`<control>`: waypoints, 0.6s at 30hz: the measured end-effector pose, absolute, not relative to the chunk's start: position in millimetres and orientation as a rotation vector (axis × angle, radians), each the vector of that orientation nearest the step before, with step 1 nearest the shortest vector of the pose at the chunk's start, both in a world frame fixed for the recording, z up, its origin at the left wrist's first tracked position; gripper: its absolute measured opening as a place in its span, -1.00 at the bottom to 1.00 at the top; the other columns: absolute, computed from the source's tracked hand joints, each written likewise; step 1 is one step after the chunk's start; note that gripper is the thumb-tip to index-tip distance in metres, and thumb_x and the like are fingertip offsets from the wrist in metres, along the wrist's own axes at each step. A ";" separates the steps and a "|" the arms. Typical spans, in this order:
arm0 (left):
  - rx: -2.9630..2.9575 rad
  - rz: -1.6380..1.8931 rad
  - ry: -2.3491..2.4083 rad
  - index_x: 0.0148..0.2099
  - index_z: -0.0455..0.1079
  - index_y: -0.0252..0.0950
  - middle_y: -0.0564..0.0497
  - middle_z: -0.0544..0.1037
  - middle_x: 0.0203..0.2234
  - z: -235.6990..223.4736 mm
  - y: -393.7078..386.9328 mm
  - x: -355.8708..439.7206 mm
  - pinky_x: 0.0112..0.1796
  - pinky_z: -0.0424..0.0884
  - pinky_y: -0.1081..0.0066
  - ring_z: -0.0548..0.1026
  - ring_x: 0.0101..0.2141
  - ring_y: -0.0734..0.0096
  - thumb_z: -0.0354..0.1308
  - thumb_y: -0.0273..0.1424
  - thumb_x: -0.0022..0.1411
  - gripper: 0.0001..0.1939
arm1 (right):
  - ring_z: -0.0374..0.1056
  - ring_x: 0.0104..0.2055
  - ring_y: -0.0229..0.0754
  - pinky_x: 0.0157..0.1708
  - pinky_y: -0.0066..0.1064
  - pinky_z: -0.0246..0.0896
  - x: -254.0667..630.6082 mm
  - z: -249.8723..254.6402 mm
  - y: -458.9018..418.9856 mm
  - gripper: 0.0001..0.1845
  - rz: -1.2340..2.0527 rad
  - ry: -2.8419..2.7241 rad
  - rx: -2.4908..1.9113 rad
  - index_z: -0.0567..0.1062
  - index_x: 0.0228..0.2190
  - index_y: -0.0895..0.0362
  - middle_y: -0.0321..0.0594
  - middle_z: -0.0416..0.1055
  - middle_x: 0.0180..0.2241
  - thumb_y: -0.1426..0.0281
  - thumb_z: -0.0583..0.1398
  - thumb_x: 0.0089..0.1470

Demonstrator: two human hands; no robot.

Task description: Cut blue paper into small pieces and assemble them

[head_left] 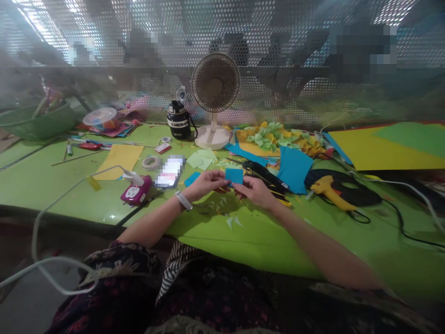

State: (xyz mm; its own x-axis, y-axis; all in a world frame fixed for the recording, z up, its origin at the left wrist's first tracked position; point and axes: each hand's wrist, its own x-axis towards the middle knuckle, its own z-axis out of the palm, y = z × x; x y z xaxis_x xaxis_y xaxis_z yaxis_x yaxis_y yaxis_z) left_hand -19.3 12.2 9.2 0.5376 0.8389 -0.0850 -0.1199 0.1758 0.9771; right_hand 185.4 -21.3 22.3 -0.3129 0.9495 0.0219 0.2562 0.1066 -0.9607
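A small blue paper square (234,176) is held between both hands above the green table (52,185). My left hand (206,183), with a white watch on its wrist, pinches the square's left edge. My right hand (255,190) pinches its lower right edge. Both hands hover just over the table's near middle.
A phone (170,171) and a pink power strip (136,192) lie left of the hands. Behind stand a small fan (215,93) and a black bottle (178,120). Blue sheets (295,169), folded green and yellow papers (278,137) and a yellow glue gun (328,190) lie to the right.
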 end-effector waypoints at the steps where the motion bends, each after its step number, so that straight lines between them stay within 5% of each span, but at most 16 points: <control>1: 1.203 0.788 0.748 -0.24 0.42 -0.39 -0.01 0.63 -0.43 9.2 12.2 -18.8 -0.27 0.53 0.41 0.60 -0.41 0.46 0.47 -0.31 0.00 -0.62 | 0.36 -0.52 -0.24 -0.46 -0.36 0.30 185.9 22.5 -20.3 -0.52 1.269 -1.671 -1.191 0.46 -0.47 0.13 -0.23 0.49 -0.49 -0.04 0.34 -0.13; 18: 1.179 0.909 0.769 -0.18 0.38 -0.38 -0.04 0.65 -0.44 11.4 18.1 -24.3 -0.32 0.53 0.41 0.62 -0.45 0.40 0.51 -0.27 -0.07 -0.50 | 0.44 -0.52 -0.24 -0.47 -0.40 0.27 200.8 40.1 -15.0 -0.72 1.346 -1.678 -1.230 0.53 -0.40 0.18 -0.10 0.61 -0.34 0.22 0.30 -0.10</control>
State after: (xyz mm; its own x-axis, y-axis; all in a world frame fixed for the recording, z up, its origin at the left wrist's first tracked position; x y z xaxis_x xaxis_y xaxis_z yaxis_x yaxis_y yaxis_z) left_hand -24.3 18.1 11.4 0.4425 0.8961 -0.0352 -0.1828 0.1286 0.9747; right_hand 200.8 -15.0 40.1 -0.3472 0.9355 -0.0651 0.2664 0.0318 -0.9633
